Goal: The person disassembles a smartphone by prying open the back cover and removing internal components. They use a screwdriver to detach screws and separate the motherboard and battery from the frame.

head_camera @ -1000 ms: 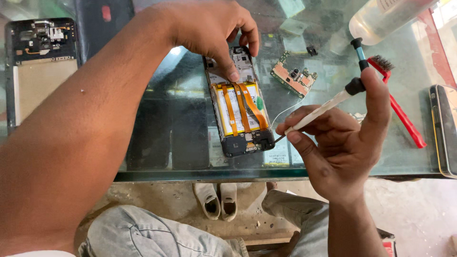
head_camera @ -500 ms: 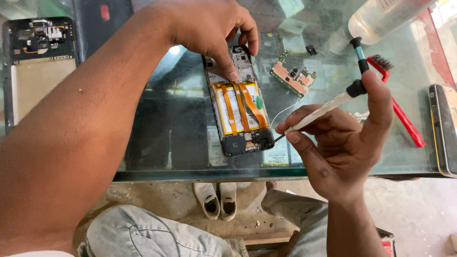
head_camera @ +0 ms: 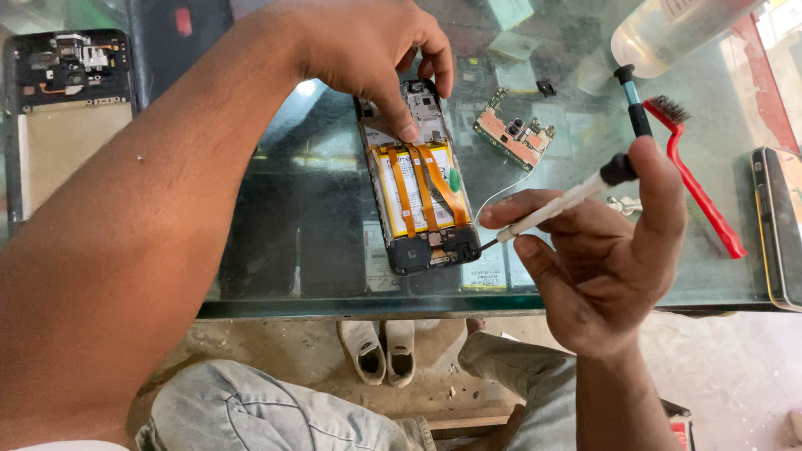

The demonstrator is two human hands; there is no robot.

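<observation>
An opened phone (head_camera: 422,200) lies on the glass table (head_camera: 276,242), its battery and orange flex cables showing. My left hand (head_camera: 368,50) reaches over from the left and presses the phone's upper part with thumb and fingers. My right hand (head_camera: 597,259) holds a thin screwdriver (head_camera: 560,205) with a white shaft and black cap; its tip touches the phone's lower right corner. A thin white wire curves from that corner toward my right hand.
A small circuit board (head_camera: 515,139) lies right of the phone. A red-handled wire brush (head_camera: 697,179) and a second screwdriver (head_camera: 632,100) lie further right, a clear bottle (head_camera: 668,33) behind. Another phone (head_camera: 781,221) at the right edge, an open back frame (head_camera: 67,108) far left.
</observation>
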